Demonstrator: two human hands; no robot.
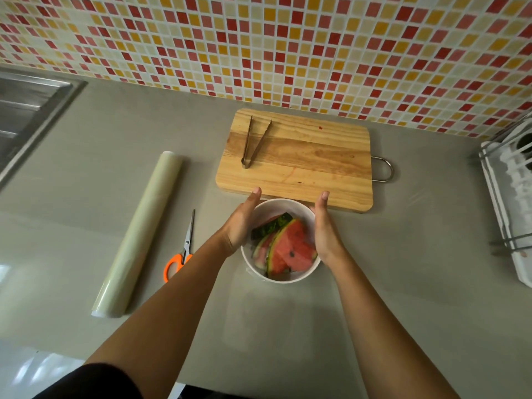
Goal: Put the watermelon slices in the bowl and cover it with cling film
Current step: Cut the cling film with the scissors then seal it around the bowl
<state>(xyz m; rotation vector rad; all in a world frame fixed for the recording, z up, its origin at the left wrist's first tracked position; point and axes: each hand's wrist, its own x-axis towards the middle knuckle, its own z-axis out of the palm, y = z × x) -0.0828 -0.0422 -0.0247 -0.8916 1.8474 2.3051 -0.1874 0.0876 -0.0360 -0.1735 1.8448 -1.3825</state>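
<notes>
A white bowl (288, 279) stands on the grey counter just in front of the cutting board. Several watermelon slices (293, 249), red with green rind, lie inside it. A thin clear film seems to be stretched over the bowl's mouth, and a small flap of it (251, 271) sticks out at the lower left of the rim. My left hand (240, 223) lies flat against the bowl's left side, fingers straight and pointing away from me. My right hand (326, 228) presses the right side the same way. The cling film roll (138, 234) lies to the left.
Orange-handled scissors (182, 251) lie between the roll and the bowl. Behind the bowl is a wooden cutting board (302, 156) with metal tongs (253, 142) on it. A steel sink (26, 110) is at far left, a white dish rack (512, 197) at far right, and a tiled wall behind.
</notes>
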